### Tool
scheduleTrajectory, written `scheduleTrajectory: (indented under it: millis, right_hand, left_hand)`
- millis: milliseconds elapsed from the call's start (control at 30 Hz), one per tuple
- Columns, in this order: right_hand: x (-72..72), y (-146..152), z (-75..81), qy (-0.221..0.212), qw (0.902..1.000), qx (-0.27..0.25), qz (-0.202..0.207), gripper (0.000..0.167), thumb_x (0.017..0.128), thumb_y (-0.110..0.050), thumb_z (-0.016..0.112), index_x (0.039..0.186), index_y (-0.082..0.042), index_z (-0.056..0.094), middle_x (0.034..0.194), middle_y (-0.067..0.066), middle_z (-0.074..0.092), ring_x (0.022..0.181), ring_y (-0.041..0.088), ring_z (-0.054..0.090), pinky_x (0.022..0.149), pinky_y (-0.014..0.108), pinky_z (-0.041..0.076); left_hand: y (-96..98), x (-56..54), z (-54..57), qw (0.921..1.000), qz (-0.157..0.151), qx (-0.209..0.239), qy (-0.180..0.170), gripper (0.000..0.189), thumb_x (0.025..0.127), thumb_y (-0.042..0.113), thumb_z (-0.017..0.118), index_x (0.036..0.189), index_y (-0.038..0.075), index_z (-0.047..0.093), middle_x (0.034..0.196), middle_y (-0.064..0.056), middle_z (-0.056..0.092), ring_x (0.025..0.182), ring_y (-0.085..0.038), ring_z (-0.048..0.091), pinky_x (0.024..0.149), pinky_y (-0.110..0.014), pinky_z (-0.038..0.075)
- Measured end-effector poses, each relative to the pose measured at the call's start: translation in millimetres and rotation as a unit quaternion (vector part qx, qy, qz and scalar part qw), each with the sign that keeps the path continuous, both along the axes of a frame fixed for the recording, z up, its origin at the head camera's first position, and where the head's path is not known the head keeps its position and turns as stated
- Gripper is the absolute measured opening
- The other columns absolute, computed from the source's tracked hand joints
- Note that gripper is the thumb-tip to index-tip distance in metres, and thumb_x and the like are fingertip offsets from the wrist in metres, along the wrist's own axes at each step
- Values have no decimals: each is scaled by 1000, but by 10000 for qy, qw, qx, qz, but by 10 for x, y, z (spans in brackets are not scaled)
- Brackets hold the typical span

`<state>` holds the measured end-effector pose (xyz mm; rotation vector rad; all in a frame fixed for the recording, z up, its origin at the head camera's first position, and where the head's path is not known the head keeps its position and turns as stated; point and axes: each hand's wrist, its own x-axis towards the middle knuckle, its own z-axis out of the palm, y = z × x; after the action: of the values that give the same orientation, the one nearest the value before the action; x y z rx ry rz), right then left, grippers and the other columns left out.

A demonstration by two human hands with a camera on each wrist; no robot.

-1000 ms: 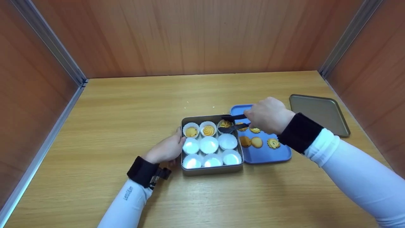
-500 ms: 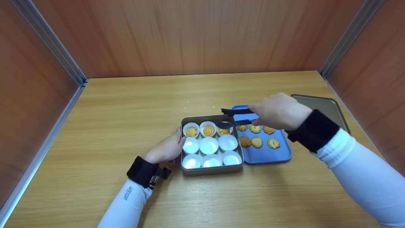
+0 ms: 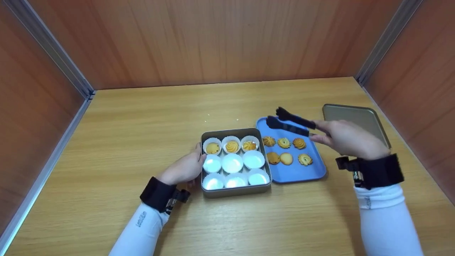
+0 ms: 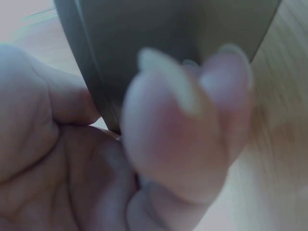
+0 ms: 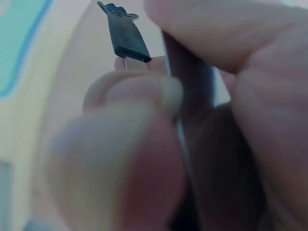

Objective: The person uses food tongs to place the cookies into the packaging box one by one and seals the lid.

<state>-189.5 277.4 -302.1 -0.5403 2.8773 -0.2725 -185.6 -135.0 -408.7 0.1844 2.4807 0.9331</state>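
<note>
My left hand point(image 3: 183, 167) grips the left side of a metal cookie tin point(image 3: 234, 192), thumb at its rim; the left wrist view shows curled fingers against the tin's wall. Paper cups point(image 3: 233, 163) in three rows line the tin. The back row holds three cookies: a round one point(image 3: 213, 148), a swirled one point(image 3: 232, 146) and a browner one point(image 3: 249, 145). My right hand point(image 3: 352, 138) holds black tongs point(image 3: 289, 128), their tips spread apart with nothing between them, over the back of a blue tray point(image 3: 298, 174). Several cookies point(image 3: 284, 143) lie on that tray in two rows.
A shallow metal lid point(image 3: 352, 115) lies at the right, behind my right hand. The blue tray stands right against the tin's right side. A few crumbs point(image 3: 237, 120) dot the wooden table point(image 3: 149, 117) behind the tin. Wooden panels point(image 3: 227, 42) enclose the back and sides.
The tongs have let go of the browner cookie in the back right cup, risen and swung right over the blue tray with my right hand. The left hand stays on the tin.
</note>
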Motion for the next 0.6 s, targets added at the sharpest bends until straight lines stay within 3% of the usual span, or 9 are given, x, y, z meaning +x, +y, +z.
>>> scheduleTrajectory:
  millis: [33,67,167,267,500,600]
  right_hand:
    - [-17,36,-81,-104,9999,-82,-40,66,102,-44,52,147,2,43,103,17,68,71,19,59,59,36,50]
    - [-34,64,-154,-221,9996,-185,-81,65,102,-44,53,147,2,43,99,14,67,69,18,58,56,35,49]
    - [-62,116,-344,-589,9972,-429,-158,65,102,-44,53,148,2,43,84,7,61,63,17,54,51,32,45]
    - [-68,125,-468,-857,9949,-500,-183,67,102,-44,53,149,1,40,88,8,62,66,17,55,52,32,45]
    - [-77,81,-515,-890,9947,-493,-113,67,102,-42,53,150,2,38,91,11,62,65,17,55,52,32,46]
    - [-71,50,-516,-791,9961,-392,-72,66,102,-42,54,149,2,40,108,21,65,78,23,61,62,36,51]
  left_hand:
    - [-1,2,-3,10000,20,-8,-19,67,110,33,30,157,3,-6,76,-21,62,46,-24,55,47,-38,51]
    - [-2,3,-6,10000,35,-4,-17,67,110,33,30,157,3,-6,73,-19,61,46,-24,56,47,-38,51]
    - [6,9,-12,10000,70,-10,-27,67,110,34,30,158,4,-5,70,-17,60,46,-25,55,47,-38,51]
    - [13,15,-20,9999,113,-34,-86,67,110,35,30,158,5,-5,71,-18,60,46,-25,55,47,-38,51]
    - [3,21,-2,9999,98,72,-36,66,110,32,31,158,4,-5,66,-18,61,44,-24,55,44,-35,50]
    - [0,17,3,9999,110,100,-79,66,110,32,31,158,5,-5,66,-18,61,44,-24,55,44,-35,49]
